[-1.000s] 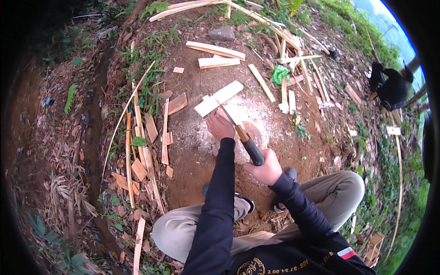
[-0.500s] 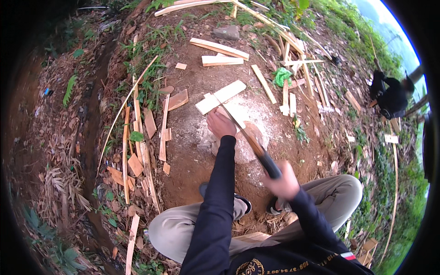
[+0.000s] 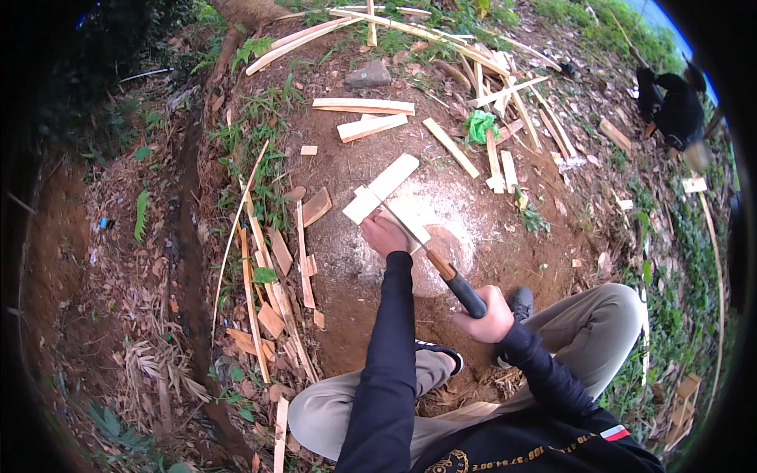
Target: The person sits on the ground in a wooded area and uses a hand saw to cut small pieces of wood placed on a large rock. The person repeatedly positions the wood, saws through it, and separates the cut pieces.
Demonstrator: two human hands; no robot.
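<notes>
**Pale slat held on the chopping stone under a long blade**

A pale, flat, split wooden slat point(image 3: 384, 188) lies on a whitish, scuffed round chopping stone point(image 3: 441, 236) set in bare red earth. Its near end is covered by the left hand point(image 3: 385, 234), which is closed down over the wood, fingers curled; whether the thumb is tucked under cannot be told. The far end of the slat projects up and away from that hand, toward the top of the view.

A long knife with a brown and black handle point(image 3: 457, 285) is gripped by the right hand point(image 3: 490, 314), wrapped fully around the dark end of the handle. The thin blade point(image 3: 402, 229) runs from there up and leftward, passing just beside the left hand and meeting the slat close to the knuckles.

The slat is judged to be light, stiff and dry, prone to splitting along its grain rather than bending. Its edges are likely splintery, so a hold on the flat faces near the end seems soundest. Little room is left between blade and fingers, which is judged to be the main hazard.

More pale slats and offcuts point(image 3: 363, 106) are scattered on the ground beyond the stone, a crumpled green wrapper point(image 3: 479, 126) lies among them, and a second person in dark clothes point(image 3: 670, 106) crouches far to the upper right.
</notes>
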